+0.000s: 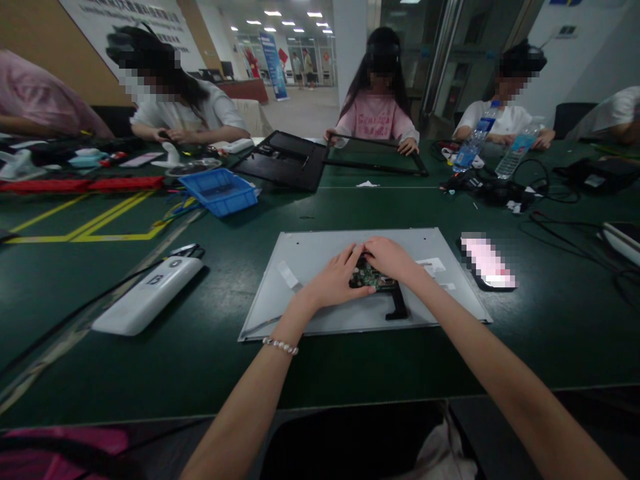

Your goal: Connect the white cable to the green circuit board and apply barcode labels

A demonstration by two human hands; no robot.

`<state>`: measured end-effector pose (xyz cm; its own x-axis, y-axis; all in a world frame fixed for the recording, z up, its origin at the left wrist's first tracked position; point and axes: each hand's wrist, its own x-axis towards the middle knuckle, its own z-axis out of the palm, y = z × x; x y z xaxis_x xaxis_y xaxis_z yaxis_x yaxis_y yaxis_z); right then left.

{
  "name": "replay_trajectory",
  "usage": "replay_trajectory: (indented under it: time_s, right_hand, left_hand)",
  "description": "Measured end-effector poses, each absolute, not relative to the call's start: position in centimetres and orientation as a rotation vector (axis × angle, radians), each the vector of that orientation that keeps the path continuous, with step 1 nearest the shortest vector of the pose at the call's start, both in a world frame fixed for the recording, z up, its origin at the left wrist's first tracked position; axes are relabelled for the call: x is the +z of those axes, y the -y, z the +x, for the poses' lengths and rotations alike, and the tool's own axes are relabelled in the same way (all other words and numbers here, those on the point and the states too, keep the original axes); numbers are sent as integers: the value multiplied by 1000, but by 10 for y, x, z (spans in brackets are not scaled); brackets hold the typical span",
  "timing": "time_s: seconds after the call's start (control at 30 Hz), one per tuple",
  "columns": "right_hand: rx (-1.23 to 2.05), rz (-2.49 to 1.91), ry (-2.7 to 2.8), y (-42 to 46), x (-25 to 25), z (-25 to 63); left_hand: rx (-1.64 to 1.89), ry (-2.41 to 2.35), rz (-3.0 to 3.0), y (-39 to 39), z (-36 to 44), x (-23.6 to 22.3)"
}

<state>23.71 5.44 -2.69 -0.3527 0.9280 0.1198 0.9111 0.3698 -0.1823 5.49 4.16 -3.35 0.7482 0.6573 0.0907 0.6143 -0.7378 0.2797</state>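
Note:
A grey metal panel (320, 257) lies flat on the green table in front of me. On its middle sits a small green circuit board (367, 277) with a black flat cable (397, 303) running toward me. My left hand (335, 280) rests on the board's left side, fingers curled down onto it. From the right, my right hand (393, 260) covers the board's top edge with its fingers pressed on it. Both hands touch each other over the board. A pearl bracelet (280, 345) is on my left wrist.
A white device (150, 293) with a cable lies left of the panel, and a phone (485, 263) lies to its right. Farther off are a blue tray (223, 192), a black monitor shell (287, 160), water bottles (473, 143) and tangled cables (505, 190). Several people sit across the table.

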Motion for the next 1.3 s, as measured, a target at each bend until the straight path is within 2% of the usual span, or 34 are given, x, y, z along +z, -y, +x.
replay_trajectory:
  time_s: [0.27, 0.47, 0.63, 0.83, 1.1, 1.3]
  right_hand:
    - [137, -1611, 2363, -48, -14, 254]
    - [218, -1801, 2211, -32, -22, 328]
    - [386, -1875, 2146, -11, -34, 372]
    - [614, -1853, 2060, -1, -36, 372]
    - [609, -1870, 1893, 11, -40, 380]
    - [1030, -1674, 1563, 18, -37, 353]
  left_hand:
    - [279, -1009, 2784, -38, 56, -25]
    - [378, -943, 2843, -32, 61, -15]
    - [330, -795, 2897, -23, 72, -14]
    - [265, -691, 2915, -19, 77, -16]
    - [215, -706, 2893, -19, 77, -15]
    - [198, -745, 2911, -19, 82, -18]
